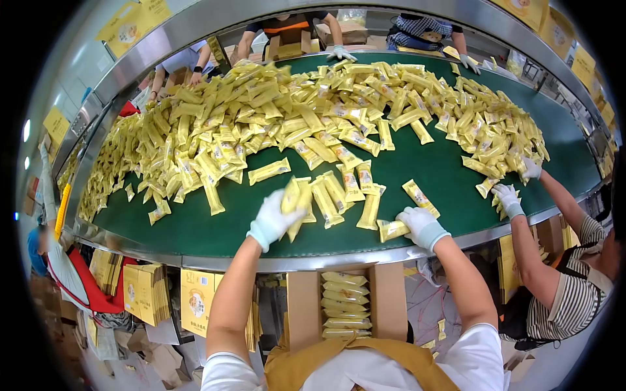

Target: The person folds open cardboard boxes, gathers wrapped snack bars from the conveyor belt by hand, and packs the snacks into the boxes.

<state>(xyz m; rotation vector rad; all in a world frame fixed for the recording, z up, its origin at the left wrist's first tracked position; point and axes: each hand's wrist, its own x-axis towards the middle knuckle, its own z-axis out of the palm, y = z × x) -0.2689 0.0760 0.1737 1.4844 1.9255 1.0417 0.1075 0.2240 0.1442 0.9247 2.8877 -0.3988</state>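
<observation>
My left hand point(272, 216), in a white glove, is closed round yellow snack packets point(297, 203) held on edge above the belt; the exact number is hidden by the fingers. To the right, my gloved right hand point(422, 227) grips the end of one yellow packet point(392, 230) near the belt's front edge. Another packet point(421, 198) lies just beyond its fingers. Between my hands several loose packets point(328, 203) rest on the green belt point(254, 225). Below, an open cardboard box point(305, 306) stands against my body with a row of packets point(344, 301) inside.
A large heap of packets point(261, 104) covers the belt's far side. At the right, a co-worker's gloved hands point(508, 199) handle packets; other people stand along the far edge. Folded yellow cartons point(145, 293) stand below at the left. A metal rim point(215, 262) borders the belt.
</observation>
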